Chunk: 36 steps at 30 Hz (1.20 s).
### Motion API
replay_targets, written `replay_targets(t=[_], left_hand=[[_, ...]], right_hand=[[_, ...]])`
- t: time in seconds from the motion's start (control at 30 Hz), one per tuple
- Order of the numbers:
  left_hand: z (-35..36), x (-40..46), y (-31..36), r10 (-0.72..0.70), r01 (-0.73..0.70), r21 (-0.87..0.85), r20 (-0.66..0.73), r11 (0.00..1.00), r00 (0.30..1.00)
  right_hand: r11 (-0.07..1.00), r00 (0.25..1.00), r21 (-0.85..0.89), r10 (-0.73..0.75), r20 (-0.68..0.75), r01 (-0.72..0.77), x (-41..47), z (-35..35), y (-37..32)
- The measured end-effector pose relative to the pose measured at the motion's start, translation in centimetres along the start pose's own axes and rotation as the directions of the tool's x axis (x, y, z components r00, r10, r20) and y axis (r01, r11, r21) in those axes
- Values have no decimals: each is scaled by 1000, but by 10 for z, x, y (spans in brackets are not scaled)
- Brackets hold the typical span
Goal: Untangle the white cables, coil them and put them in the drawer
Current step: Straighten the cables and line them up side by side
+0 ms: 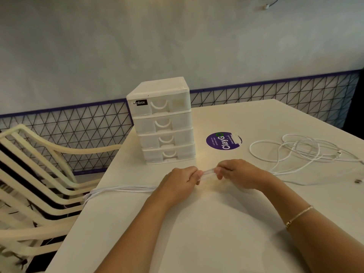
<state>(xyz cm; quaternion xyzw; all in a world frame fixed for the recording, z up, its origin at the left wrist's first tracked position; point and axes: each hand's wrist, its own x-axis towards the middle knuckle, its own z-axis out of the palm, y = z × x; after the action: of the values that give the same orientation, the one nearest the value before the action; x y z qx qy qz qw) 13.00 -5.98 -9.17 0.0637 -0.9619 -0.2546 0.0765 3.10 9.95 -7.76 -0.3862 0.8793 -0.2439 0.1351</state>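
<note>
Spanning both hands' grip, white cable bundle

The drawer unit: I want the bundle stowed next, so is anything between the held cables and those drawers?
Nothing lies on the table between the cable bundle, gripped by the left hand and right hand, and the drawer unit. All four drawers look closed, though, so one must be pulled open first.

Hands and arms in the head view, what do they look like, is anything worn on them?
Both forearms are bare, with no sleeves showing. The left hand has no visible rings, watch or glove. The right hand is also bare, but a thin gold-coloured chain bracelet with a small clasp sits on that forearm. Nails are too blurred to describe.
</note>
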Motion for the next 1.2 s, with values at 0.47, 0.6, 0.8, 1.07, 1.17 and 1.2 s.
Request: replay_targets(t=[0.47,0.6,0.8,1.07,1.17,1.2], left_hand=[[1,4,-3,61,-63,-48,-43,997,997],[3,7,-4,50,-56,-76,-76,995,996],[8,4,-3,67,-70,-67,-51,995,996],[-9,1,-19,15,-15,160,1,987,1000],[-19,-3,-30,7,-7,198,1,980,1000],[-23,-5,-35,-7,7,207,0,978,1000]], right_hand=[[990,972,133,-21,-233,53,3,9,-3],[991,982,116,-43,-181,64,2,7,3],[991,962,119,-27,-270,61,2,11,3],[997,944,62,-30,-330,53,3,14,4],[997,938,52,-34,-345,55,5,15,5],[997,936,51,-32,-350,53,5,14,6]])
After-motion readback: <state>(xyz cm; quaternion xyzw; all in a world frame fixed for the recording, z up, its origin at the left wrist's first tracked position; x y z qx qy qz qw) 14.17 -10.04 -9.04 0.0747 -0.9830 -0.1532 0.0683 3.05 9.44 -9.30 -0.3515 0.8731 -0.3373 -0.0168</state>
